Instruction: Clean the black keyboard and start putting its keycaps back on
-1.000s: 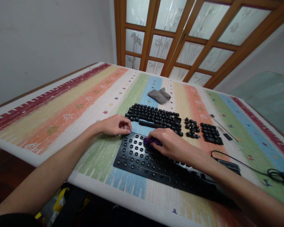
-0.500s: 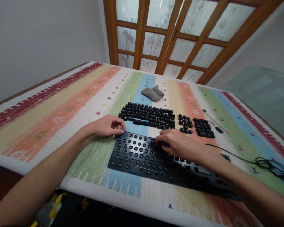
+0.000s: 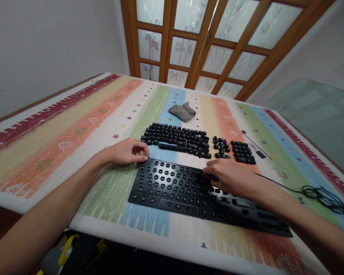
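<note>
- Already off the keyboard (image 3: 174, 196), the loose keys (image 3: 174, 133) lie in groups on the tablecloth (image 3: 109, 194) just beyond it, the space bar (image 3: 173, 147) among them.
- The keyboard lies flat before the person, and no key sits on the part that shows.
- The right hand (image 3: 227, 173) is bunched round a purple cloth (image 3: 213, 178), mostly hidden, at the keyboard's upper middle; wiping seems under way, not finished.
- How much is clean cannot be told; the right forearm hides some of the surface.
- The left hand (image 3: 129, 151) is curled, thumb at the keyboard's upper left corner; whether it grips, I cannot tell.
- A gray cloth (image 3: 182, 112) lies untouched beyond the keys.
</note>
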Tool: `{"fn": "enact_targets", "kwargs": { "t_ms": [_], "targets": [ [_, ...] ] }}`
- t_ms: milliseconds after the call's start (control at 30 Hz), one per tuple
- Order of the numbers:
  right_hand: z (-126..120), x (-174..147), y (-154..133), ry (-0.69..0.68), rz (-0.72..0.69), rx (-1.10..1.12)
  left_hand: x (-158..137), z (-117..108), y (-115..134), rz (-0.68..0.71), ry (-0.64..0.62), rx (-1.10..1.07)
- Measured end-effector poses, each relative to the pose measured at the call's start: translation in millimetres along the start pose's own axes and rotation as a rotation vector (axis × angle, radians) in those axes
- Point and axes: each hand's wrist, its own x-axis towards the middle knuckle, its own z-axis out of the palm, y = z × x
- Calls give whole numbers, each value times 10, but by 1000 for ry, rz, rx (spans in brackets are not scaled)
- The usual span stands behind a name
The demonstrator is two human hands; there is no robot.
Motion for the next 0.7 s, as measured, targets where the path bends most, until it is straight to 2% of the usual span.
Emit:
{"fn": "enact_targets", "kwargs": {
  "t_ms": [100, 200, 300, 400, 467, 567, 700],
  "targets": [
    [65, -89, 68, 23, 22, -15, 2, -1, 0, -2, 0, -4],
    [53, -160, 102, -36, 88, -99, 3, -1, 7, 4, -2, -1],
    [-46, -188, 104, -139, 165, -191, 6, -1, 10, 2, 0, 7],
    [-198, -153, 69, -191, 149, -183, 7, -3, 13, 6, 5, 18],
    [-303, -97, 14, -142, 88, -109, 6, -5, 17, 7, -1, 18],
    [-411, 14, -117, 17, -12, 54, 2, -6, 20, 7, -7, 16],
    [-369, 178, -324, 169, -180, 207, 0, -4, 21, 0, -2, 15]
  ]
}}
